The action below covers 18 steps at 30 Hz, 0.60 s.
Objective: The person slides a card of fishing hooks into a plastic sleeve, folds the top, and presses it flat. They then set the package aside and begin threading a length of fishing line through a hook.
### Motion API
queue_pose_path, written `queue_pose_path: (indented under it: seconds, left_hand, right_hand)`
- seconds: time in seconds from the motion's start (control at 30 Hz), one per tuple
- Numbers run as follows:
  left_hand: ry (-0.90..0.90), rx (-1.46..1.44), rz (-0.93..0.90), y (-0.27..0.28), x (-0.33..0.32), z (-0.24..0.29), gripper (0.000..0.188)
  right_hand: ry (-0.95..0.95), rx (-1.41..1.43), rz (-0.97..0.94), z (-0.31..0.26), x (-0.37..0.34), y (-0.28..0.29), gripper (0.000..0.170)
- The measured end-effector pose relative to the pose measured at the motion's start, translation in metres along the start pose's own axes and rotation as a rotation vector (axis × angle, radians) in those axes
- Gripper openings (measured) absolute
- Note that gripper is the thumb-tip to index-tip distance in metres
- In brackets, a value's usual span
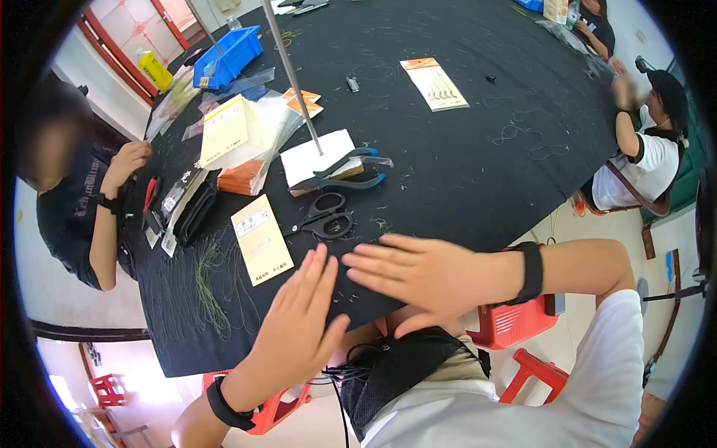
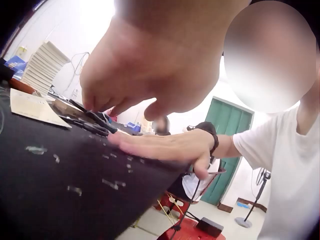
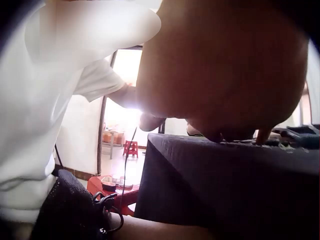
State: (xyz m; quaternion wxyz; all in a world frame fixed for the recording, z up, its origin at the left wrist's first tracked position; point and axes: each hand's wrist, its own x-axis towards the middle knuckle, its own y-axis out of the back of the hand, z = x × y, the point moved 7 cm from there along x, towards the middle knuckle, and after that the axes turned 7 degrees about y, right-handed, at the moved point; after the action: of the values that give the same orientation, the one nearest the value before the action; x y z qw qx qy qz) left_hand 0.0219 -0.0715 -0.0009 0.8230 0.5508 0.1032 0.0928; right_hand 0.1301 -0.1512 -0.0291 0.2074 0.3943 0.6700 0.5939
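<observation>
My left hand is held palm down over the near edge of the black-clothed table, its fingers straight. Beside it my right hand also has straight fingers, pointing left, with the thumb spread. Neither hand holds anything. Just beyond the left fingertips lies a cream card with printed writing. Black scissors rest right of that card. Blue-handled pliers lie on a white block, from which a metal rod rises. In the left wrist view, small clear scraps lie near the right hand.
Green line lies tangled at the left front. Behind it are a stack of cards and a blue bin. A card with hooks lies farther back. People sit at the left and right sides; red stools stand below.
</observation>
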Motion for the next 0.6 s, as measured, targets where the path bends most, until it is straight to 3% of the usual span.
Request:
queue_pose_path:
  seconds: [0.13,0.23,0.3,0.4,0.5,0.6]
  left_hand:
    - [-0.050,0.040,-0.062,-0.011,-0.011,-0.001,0.066]
    - [-0.059,0.074,-0.020,-0.002,-0.002,-0.003,0.066]
    - [-0.044,0.067,0.010,0.017,0.012,-0.001,0.063]
    - [-0.027,-0.127,0.216,0.056,0.037,-0.008,0.052]
    - [-0.028,-0.211,0.446,0.081,0.062,-0.018,0.038]
    - [-0.045,-0.245,0.489,0.079,0.077,-0.020,0.025]
  right_hand:
    - [-0.260,-0.151,-0.132,0.035,-0.039,0.020,0.086]
    - [-0.380,-0.249,-0.084,0.057,-0.051,0.046,0.084]
    - [-0.345,-0.279,0.015,0.051,-0.039,0.063,0.076]
    - [-0.162,-0.097,0.096,0.026,-0.008,0.069,0.069]
    - [-0.003,0.043,0.105,0.000,0.018,0.044,0.070]
    - [0.029,0.066,0.123,0.000,0.017,0.009,0.072]
